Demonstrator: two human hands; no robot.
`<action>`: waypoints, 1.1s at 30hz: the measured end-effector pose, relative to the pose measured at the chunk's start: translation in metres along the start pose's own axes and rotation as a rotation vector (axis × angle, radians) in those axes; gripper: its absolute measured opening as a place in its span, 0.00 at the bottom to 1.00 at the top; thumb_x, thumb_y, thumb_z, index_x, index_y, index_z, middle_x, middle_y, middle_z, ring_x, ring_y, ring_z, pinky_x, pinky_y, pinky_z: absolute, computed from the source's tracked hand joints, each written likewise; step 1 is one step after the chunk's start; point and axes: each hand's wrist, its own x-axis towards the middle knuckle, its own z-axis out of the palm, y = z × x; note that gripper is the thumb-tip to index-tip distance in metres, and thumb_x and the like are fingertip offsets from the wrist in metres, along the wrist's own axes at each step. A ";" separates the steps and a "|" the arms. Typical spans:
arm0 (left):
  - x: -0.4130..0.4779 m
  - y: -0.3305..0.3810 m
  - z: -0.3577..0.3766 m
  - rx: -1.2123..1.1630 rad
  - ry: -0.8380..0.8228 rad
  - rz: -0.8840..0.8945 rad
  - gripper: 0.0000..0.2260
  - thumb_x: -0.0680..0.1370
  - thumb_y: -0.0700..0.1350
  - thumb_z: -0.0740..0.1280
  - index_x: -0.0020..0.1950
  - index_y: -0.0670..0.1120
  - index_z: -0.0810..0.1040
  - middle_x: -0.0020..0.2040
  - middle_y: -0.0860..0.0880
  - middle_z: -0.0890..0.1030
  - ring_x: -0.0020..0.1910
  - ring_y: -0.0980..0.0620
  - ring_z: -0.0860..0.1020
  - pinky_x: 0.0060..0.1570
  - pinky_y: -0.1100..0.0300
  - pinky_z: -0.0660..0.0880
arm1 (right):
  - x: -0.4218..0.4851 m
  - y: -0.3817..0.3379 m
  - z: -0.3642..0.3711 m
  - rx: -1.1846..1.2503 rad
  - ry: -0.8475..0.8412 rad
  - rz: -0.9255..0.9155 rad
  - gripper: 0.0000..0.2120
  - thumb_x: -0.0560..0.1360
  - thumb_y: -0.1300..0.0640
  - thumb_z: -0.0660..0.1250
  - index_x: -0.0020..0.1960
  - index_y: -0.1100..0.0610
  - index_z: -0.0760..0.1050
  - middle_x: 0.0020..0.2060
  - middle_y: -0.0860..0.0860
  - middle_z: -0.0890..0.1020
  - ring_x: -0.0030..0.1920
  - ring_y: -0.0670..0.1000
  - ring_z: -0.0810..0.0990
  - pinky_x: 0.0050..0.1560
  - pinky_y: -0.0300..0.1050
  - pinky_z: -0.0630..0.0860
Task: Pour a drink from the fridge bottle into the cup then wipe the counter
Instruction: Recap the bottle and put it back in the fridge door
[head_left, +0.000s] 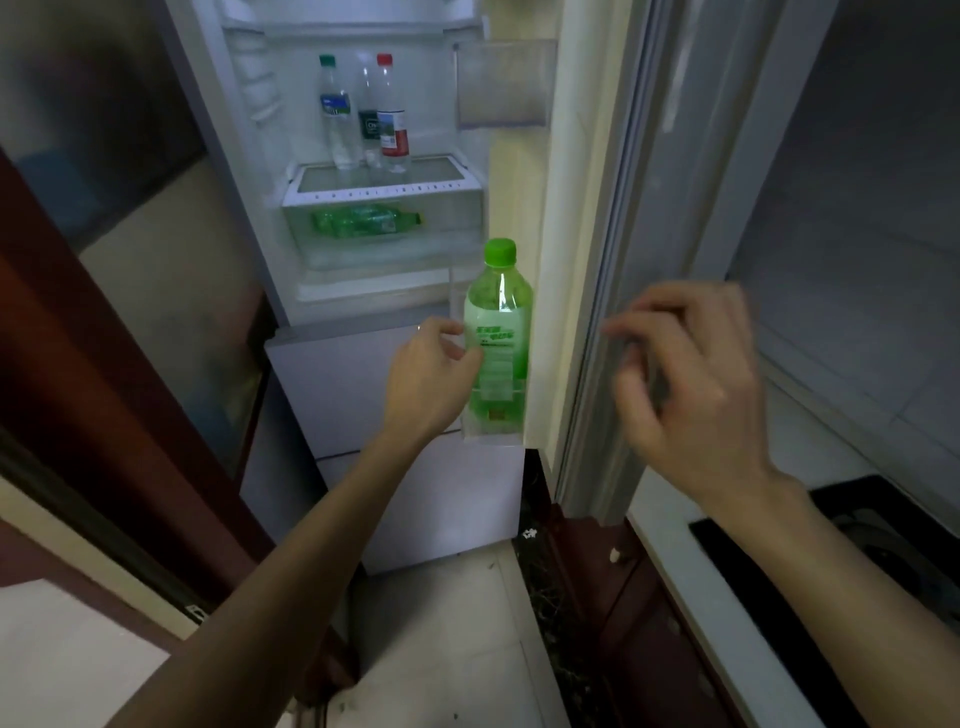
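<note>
The green-capped bottle (497, 332) stands upright in the fridge door's lowest rack (493, 434), the left hand (431, 374) loosely curled against its label, the right hand (685, 374) half-curled, empty, well apart beyond the door edge.

Left hand (434, 371): arm extended forward, forearm bare, fingers curled loosely, thumb and fingertips part open at the front. Right hand (685, 379): raised level with the left and well apart from it, back facing the camera, fingers bent, holding nothing.
</note>
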 end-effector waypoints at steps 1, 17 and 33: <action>-0.005 -0.001 0.002 -0.010 0.011 -0.006 0.15 0.74 0.54 0.66 0.56 0.47 0.78 0.45 0.50 0.82 0.44 0.47 0.83 0.47 0.44 0.81 | 0.001 0.005 -0.001 -0.019 0.077 0.057 0.09 0.70 0.70 0.65 0.49 0.66 0.80 0.47 0.63 0.77 0.48 0.61 0.74 0.52 0.40 0.66; -0.066 0.001 0.030 -0.105 -0.069 0.027 0.07 0.79 0.41 0.67 0.57 0.46 0.77 0.44 0.53 0.81 0.38 0.51 0.83 0.43 0.46 0.83 | -0.022 -0.022 0.029 0.357 0.201 0.408 0.28 0.69 0.72 0.65 0.69 0.70 0.66 0.64 0.62 0.71 0.64 0.56 0.73 0.63 0.43 0.72; -0.060 -0.076 -0.059 0.033 0.215 -0.135 0.16 0.78 0.42 0.67 0.67 0.46 0.75 0.54 0.50 0.82 0.48 0.53 0.82 0.53 0.50 0.81 | 0.022 -0.098 0.148 0.599 -0.102 0.049 0.24 0.74 0.65 0.59 0.70 0.67 0.69 0.68 0.61 0.71 0.69 0.55 0.70 0.68 0.33 0.65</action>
